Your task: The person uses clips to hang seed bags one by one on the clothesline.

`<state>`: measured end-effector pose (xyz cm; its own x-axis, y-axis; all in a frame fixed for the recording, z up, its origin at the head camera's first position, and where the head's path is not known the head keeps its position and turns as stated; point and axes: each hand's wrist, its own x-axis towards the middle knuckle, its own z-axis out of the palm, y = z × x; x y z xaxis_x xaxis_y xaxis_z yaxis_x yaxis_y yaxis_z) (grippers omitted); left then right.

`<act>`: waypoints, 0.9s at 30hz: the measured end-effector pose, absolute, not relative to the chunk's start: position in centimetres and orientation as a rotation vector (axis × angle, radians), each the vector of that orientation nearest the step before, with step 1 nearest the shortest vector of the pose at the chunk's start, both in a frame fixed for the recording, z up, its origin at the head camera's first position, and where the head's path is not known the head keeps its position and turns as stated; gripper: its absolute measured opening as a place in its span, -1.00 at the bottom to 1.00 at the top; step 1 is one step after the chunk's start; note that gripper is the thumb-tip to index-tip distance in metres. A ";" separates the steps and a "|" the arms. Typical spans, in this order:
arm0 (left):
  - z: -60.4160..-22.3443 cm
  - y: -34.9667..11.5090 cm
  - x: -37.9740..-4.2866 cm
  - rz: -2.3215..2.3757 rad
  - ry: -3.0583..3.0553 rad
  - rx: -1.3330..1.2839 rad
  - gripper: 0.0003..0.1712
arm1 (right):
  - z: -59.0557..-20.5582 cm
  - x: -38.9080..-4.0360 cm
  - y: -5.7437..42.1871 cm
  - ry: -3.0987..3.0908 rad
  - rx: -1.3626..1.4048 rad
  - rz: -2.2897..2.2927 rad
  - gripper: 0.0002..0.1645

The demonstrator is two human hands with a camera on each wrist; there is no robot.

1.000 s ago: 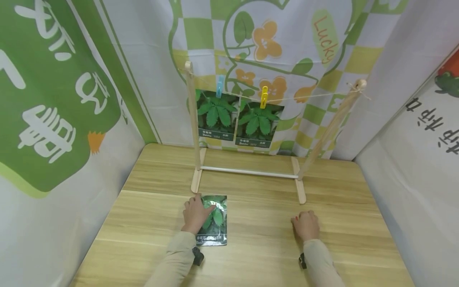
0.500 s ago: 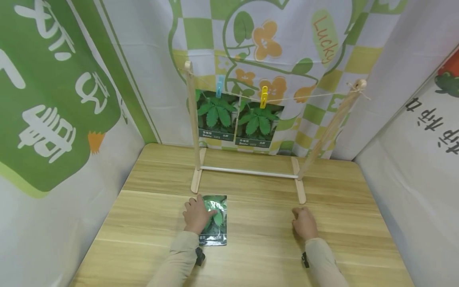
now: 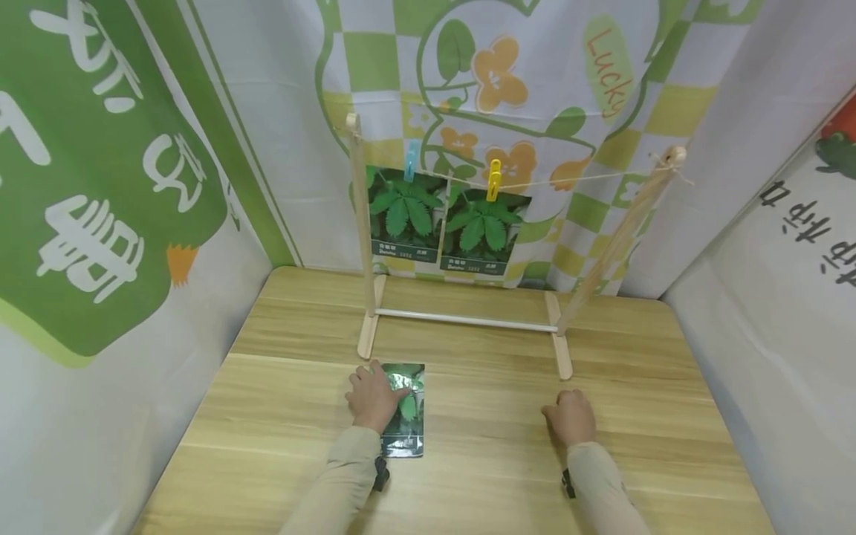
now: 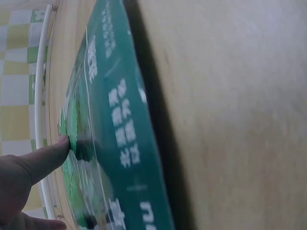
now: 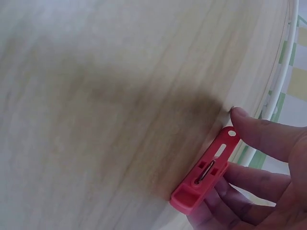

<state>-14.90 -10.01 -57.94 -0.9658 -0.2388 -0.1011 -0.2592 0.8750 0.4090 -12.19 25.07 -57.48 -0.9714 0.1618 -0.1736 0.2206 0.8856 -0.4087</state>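
Note:
A flat, glossy green packet (image 3: pixel 411 420) with a leaf picture lies on the table in the head view. My left hand (image 3: pixel 374 400) rests on its left part with fingers spread; in the left wrist view the thumb touches the leaf picture on the packet (image 4: pixel 120 120). To the right, my right hand (image 3: pixel 574 417) is low over the table. In the right wrist view its curled fingers and thumb hold a red clothespin (image 5: pixel 206 172). That clothespin is hidden by the hand in the head view.
Behind the hands stands a wooden frame (image 3: pixel 365 223) with a white crossbar (image 3: pixel 468 319) and a string. Two similar packets hang there, near a blue clothespin (image 3: pixel 411 161) and a yellow clothespin (image 3: pixel 493 180). Patterned cloth (image 3: pixel 374 63) hangs behind.
My left hand has slid slightly right over the packet. My right hand has turned and shifted a little; the red spot seen at its fingers earlier is now out of sight in the head view.

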 end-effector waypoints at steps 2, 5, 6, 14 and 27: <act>-57.9 -10.0 -15.0 0.692 2.991 -0.408 0.02 | -57.4 -12.2 25.1 2.921 0.293 -0.661 -0.63; -57.9 -10.0 -15.1 0.750 2.973 -0.433 0.00 | -57.3 -12.2 25.0 2.919 0.296 -0.677 -0.62; -57.9 -10.0 -15.1 0.773 2.965 -0.443 -0.01 | -57.3 -12.2 25.1 2.915 0.298 -0.682 -0.62; -58.4 -10.7 -15.2 1.033 2.939 -0.432 -0.10 | -57.3 -12.2 25.2 2.871 0.317 -0.732 -0.62; -58.7 -12.1 -15.5 1.294 2.852 -0.506 -0.25 | -56.9 -12.4 25.3 2.827 0.299 -0.818 -0.79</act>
<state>-15.51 -12.10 -58.72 -0.9487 -0.2991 -0.1023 -0.2740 0.6165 0.7381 -12.45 25.33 -56.94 -0.9629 0.1414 -0.2300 0.2423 0.8281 -0.5055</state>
